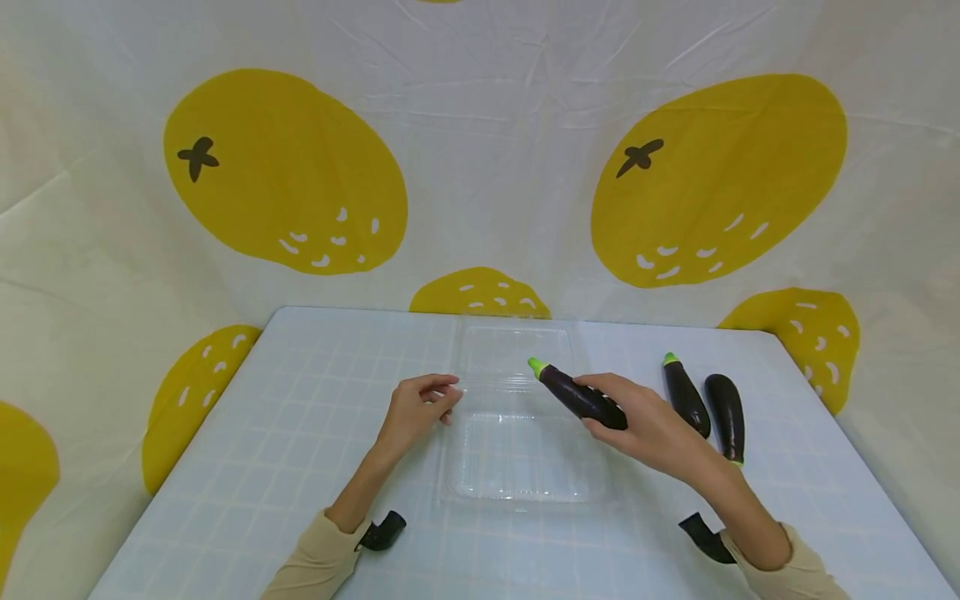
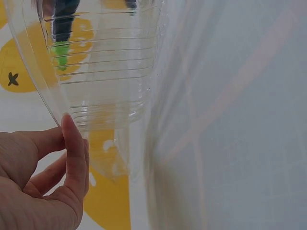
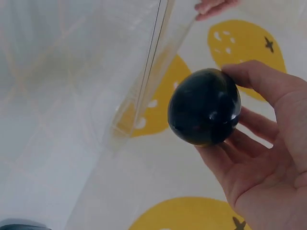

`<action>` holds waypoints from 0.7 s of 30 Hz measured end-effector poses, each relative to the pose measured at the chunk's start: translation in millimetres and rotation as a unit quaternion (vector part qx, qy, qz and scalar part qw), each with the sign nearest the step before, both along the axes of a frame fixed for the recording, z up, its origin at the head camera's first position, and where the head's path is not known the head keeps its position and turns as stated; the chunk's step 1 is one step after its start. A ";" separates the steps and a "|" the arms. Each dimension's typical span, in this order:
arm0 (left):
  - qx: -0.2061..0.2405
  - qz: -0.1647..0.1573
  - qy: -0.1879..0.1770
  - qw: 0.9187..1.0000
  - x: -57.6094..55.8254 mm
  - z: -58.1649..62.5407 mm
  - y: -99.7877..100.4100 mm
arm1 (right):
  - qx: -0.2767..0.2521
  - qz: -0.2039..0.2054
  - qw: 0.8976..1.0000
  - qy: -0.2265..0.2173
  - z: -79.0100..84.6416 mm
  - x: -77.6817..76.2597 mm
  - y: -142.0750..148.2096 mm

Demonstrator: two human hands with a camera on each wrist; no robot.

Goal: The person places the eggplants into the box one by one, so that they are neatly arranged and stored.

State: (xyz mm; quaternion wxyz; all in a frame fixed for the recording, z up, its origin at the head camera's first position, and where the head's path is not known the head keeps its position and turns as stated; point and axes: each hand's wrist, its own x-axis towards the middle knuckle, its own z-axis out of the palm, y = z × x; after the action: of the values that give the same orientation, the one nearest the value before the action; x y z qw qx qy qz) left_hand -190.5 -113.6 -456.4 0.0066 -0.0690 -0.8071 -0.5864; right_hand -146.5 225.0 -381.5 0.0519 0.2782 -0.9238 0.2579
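An open clear plastic clamshell container (image 1: pixel 517 500) lies on the table, its lid (image 1: pixel 517 325) folded back toward the wall. At its left side, my left hand (image 1: pixel 422 410) pinches the rim near the hinge between thumb and fingertips; the left wrist view shows this rim (image 2: pixel 41 98) by the thumb. My right hand (image 1: pixel 645 425) grips a dark eggplant (image 1: pixel 577 396) by its thick end, above the container. Its green stem end points to the far left. In the right wrist view, the eggplant's rounded end (image 3: pixel 204 108) faces the camera.
Two more eggplants lie at the table's right side, one (image 1: pixel 684 398) with its green tip away from me, the other (image 1: pixel 726 417) with its tip toward me. A white cloth with yellow fruit prints (image 1: pixel 495 167) hangs behind the pale checked table (image 1: pixel 300 358).
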 end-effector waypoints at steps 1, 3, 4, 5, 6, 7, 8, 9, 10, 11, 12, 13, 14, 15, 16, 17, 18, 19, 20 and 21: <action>0.000 0.000 -0.001 1.000 0.0 0.0 0.0 | 0.002 0.002 1.000 0.000 -0.2 0.2 -1.4; 0.000 0.000 -0.002 1.000 0.0 0.3 0.1 | 0.005 0.008 1.000 -0.002 -0.3 0.9 -4.7; 0.000 0.001 -0.003 1.000 0.1 0.6 0.1 | 0.005 0.013 1.000 -0.003 -0.6 1.2 -6.5; -0.001 0.002 -0.004 1.000 0.1 1.0 0.2 | 0.006 0.019 1.000 -0.003 -0.9 1.6 -8.1; -0.002 0.002 -0.004 1.000 0.4 1.6 0.4 | 0.006 0.024 1.000 -0.005 -1.5 1.9 -9.6; -0.002 0.002 -0.004 1.000 0.7 2.1 0.5 | 0.006 0.028 1.000 -0.008 -1.9 2.3 -11.2; -0.003 0.002 -0.003 1.000 0.9 2.6 0.6 | 0.006 0.033 0.999 -0.011 -2.6 2.5 -12.6; -0.003 0.002 -0.003 1.000 1.1 3.0 0.7 | 0.006 0.037 0.999 -0.014 -3.2 2.9 -13.9; -0.005 0.003 -0.002 1.000 1.4 3.3 0.8 | 0.007 0.042 0.999 -0.016 -4.0 3.1 -15.2; -0.005 0.002 -0.002 1.000 1.3 3.4 0.9 | 0.009 0.047 0.999 -0.019 -4.7 3.4 -16.3; -0.006 0.002 -0.001 1.000 1.2 3.5 1.0 | 0.009 0.052 0.998 -0.023 -5.3 3.6 -17.6; -0.007 0.003 -0.001 1.000 1.3 3.5 1.1 | 0.009 0.057 0.998 -0.025 -6.2 3.8 -18.6; -0.009 0.003 -0.001 1.000 1.3 3.4 1.1 | 0.009 0.064 0.998 -0.026 -7.1 4.1 -19.7; -0.009 0.004 -0.002 1.000 1.3 3.3 1.1 | 0.008 0.070 0.997 -0.029 -7.8 4.5 -20.8; -0.011 0.005 -0.003 1.000 1.2 3.2 1.1 | 0.008 0.075 0.997 -0.032 -8.5 4.9 -21.9; -0.011 0.005 -0.004 1.000 1.0 3.0 1.1 | 0.007 0.080 0.996 -0.036 -9.2 5.3 -23.0; -0.011 0.005 -0.005 1.000 1.1 3.0 1.1 | 0.006 0.084 0.996 -0.040 -9.9 5.6 -24.1; -0.011 0.005 -0.006 1.000 1.1 2.9 1.1 | 0.007 0.088 0.995 -0.045 -10.6 5.9 -25.3; -0.010 0.005 -0.006 1.000 0.9 2.8 1.1 | 0.008 0.091 0.995 -0.051 -11.2 6.2 -26.5; -0.010 0.005 -0.006 1.000 0.7 2.6 1.1 | 0.009 0.094 0.994 -0.056 -11.9 6.3 -27.6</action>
State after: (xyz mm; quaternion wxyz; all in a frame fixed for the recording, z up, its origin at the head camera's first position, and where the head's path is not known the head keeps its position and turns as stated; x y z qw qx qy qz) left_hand -189.7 -112.6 -453.8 0.0036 -0.0615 -0.8131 -0.5789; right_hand -140.1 197.5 -393.4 -0.0271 0.3494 -0.8974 0.2681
